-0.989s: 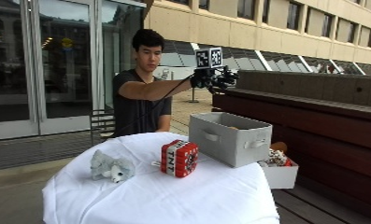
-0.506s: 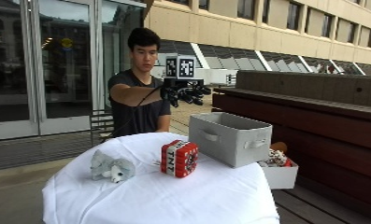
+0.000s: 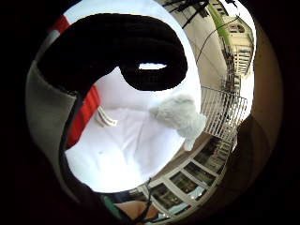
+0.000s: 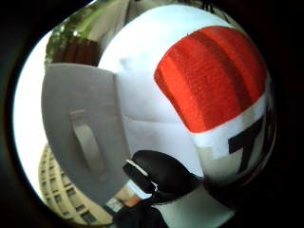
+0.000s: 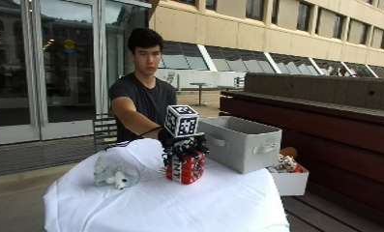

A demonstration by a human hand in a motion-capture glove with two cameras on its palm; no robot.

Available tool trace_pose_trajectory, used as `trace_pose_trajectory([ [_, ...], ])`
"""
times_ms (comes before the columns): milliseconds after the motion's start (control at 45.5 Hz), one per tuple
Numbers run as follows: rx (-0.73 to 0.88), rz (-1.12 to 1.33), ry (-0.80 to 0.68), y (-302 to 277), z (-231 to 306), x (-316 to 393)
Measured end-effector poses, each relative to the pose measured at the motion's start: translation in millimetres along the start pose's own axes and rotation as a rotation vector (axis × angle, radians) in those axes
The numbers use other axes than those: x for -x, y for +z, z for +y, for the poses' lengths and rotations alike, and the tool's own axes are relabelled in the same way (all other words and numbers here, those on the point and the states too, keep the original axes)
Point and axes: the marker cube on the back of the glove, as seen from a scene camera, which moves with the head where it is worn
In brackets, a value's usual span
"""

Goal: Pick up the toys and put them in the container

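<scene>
A red, white and black cube toy (image 5: 185, 168) stands on the white-clothed round table (image 5: 198, 203). My gloved right hand (image 5: 184, 144) sits on top of it, fingers curled down around its upper edges. The cube (image 4: 213, 80) fills much of the thumb side palm view, with a black fingertip (image 4: 161, 175) beside it. A grey plush animal (image 5: 116, 172) lies on the table to the left of the cube and shows as a pale plush (image 3: 180, 115) in the little finger side view. The grey fabric container (image 5: 240, 142) stands open-topped just right of the cube.
A white box (image 5: 289, 180) holding small toys sits on the wooden bench behind the table's right edge. A dark wooden bench wall (image 5: 333, 121) runs along the right. The container's handled side (image 4: 80, 133) is close to the hand.
My hand came from high over the container, swung left and dropped onto the red cube toy. The plush, cube and container have stayed where they were.
</scene>
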Motion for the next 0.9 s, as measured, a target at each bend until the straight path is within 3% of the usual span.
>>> trace_pose_trajectory([
  [352,0.076,-0.087,0.014,53.8,-5.1,-10.0],
  [659,0.067,-0.019,0.014,50.2,-5.6,-2.2],
  [769,0.031,0.034,0.029,44.6,-3.4,5.0],
  [901,-0.123,0.182,0.075,42.6,-1.8,13.0],
])
